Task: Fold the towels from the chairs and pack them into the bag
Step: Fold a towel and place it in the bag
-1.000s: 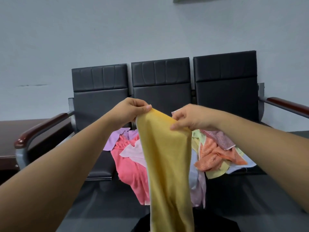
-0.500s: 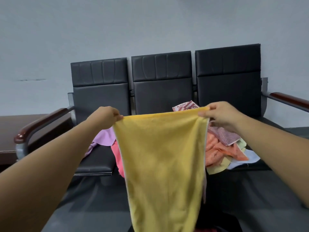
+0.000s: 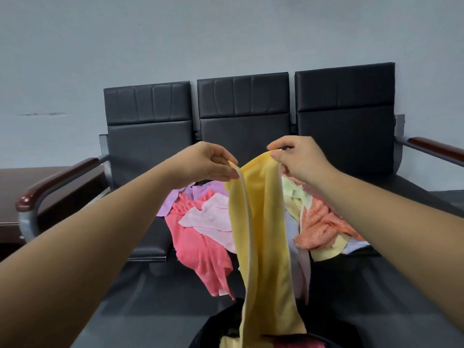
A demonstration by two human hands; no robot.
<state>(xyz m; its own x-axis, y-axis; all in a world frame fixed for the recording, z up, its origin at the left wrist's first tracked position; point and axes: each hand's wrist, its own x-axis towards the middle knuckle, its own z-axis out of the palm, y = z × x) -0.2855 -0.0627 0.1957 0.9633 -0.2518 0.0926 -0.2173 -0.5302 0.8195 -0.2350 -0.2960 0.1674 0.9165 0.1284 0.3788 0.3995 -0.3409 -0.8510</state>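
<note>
A pale grey wall stands behind a row of three black chairs with wood-topped armrests. In front of the middle seat a yellow towel hangs in the air, doubled lengthwise into a narrow strip. Its lower end reaches the mouth of a dark bag at the bottom edge of the view. The left hand pinches one top corner between thumb and fingertips, and the right hand pinches the other, the two hands close together but apart. Behind the strip, loose towels lie heaped on the seats: a coral-pink towel draping over the front edge, a pale pink one on it, a lilac one behind, and an orange towel to the right. A dark wooden table stands at the far left.
</note>
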